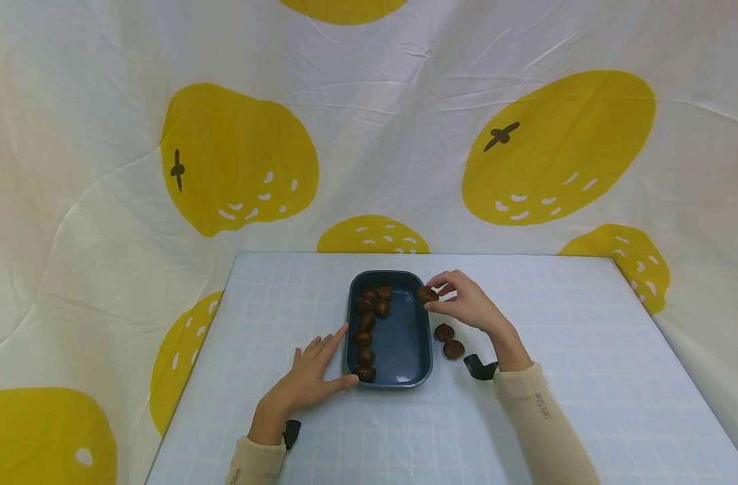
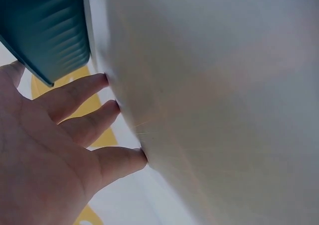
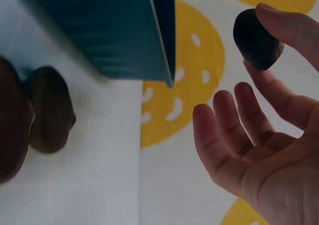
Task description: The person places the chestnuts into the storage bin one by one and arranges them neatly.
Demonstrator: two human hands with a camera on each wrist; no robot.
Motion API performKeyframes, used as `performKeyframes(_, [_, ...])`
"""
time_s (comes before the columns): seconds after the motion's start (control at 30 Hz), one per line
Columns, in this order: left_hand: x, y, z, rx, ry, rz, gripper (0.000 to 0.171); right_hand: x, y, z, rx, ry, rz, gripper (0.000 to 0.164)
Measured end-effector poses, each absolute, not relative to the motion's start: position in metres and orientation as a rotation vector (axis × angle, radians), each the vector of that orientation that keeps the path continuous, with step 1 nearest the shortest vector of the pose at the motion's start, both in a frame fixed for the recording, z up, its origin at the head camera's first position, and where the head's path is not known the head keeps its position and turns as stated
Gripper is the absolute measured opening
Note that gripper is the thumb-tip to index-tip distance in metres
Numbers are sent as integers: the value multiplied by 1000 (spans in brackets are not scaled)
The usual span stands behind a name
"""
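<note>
One chestnut (image 1: pixel 427 294) is pinched by fingers (image 3: pixel 279 93) of the right hand (image 1: pixel 464 303) at the right rim of the tray (image 1: pixel 405 353). The left hand (image 1: pixel 303 382) spreads wide left of the tray; right of it lie two loose chestnuts (image 1: pixel 453 349), one cut off in the right wrist view.

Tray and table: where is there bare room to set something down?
Free: inside the tray, between its chestnuts and right wall; on the table, between the sleeves, and right of the right sleeve. Crowded: the tray's left side, lined with chestnuts; the table just right of the tray, with two more chestnuts and the right hand.
</note>
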State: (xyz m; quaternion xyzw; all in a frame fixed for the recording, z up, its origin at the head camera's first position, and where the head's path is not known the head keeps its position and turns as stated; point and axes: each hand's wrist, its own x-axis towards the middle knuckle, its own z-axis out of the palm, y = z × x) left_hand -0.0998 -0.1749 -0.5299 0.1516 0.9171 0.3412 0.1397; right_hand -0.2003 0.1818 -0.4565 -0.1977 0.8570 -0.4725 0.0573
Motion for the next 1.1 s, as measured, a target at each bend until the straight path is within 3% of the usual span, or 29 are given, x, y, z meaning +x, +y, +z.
performKeyframes(0.53, [-100, -174, -529, 425, 2657, 972, 95, -208, 111, -456, -530, 2603, -1407, 39])
performKeyframes(1.1, [-100, -175, -530, 436, 2665, 970, 96, -222, 87, -483, -646, 2629, -1215, 34])
